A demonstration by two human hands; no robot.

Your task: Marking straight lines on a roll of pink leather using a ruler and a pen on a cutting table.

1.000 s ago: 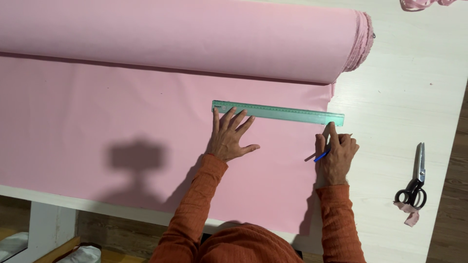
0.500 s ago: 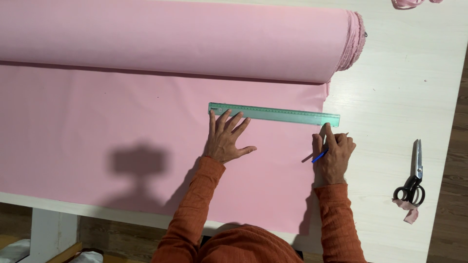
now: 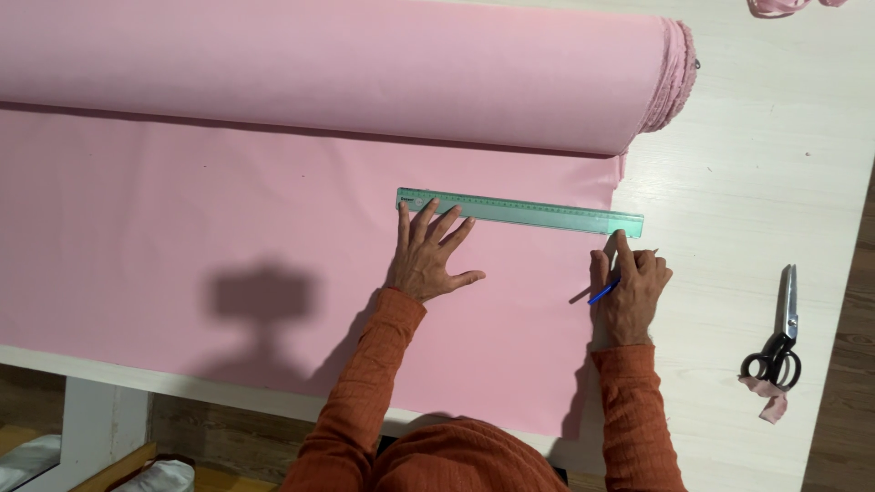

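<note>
A translucent green ruler (image 3: 519, 211) lies across the unrolled pink fabric (image 3: 182, 228). My left hand (image 3: 430, 255) rests flat on the cloth with fingers spread, the fingertips touching the ruler's left end. My right hand (image 3: 629, 290) grips a blue pen (image 3: 602, 292) and its forefinger reaches up to the ruler's right end, near the fabric's right edge. Both arms wear rust-orange sleeves.
A thick roll of the same pink fabric (image 3: 346, 68) lies along the back of the white table (image 3: 775, 164). Black-handled scissors (image 3: 781, 333) lie at the right with a pink scrap (image 3: 768, 399) under the handles. More pink scraps (image 3: 784, 5) sit at the top right.
Both hands and the ruler keep their places on the fabric. Only the camera view drifts slightly.
</note>
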